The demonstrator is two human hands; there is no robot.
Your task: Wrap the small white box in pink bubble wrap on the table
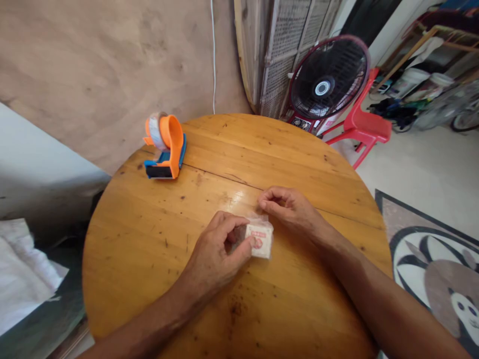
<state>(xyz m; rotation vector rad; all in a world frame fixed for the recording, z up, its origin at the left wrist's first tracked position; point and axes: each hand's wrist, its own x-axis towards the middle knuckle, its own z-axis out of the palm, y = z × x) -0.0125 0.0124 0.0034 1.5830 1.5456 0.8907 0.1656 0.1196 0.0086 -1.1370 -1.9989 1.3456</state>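
Note:
My left hand (222,242) grips a small pale block-shaped packet (264,244) with red print, its thumb on the printed face and its fingers behind. Clear plastic film (258,218) sticks up along the packet's far edge. Just beyond and to the right of it, my right hand (286,204) hovers over or rests on the table, apart from the packet. Its thumb and forefinger come together in a pinch; whether anything thin is between them I cannot make out.
An orange and blue tape dispenser (175,149) with a roll of tape stands at the far left of the round wooden table (149,259). Beyond the table are a fan (329,75) and a red plastic chair (368,124). White sacking (26,269) lies at the left.

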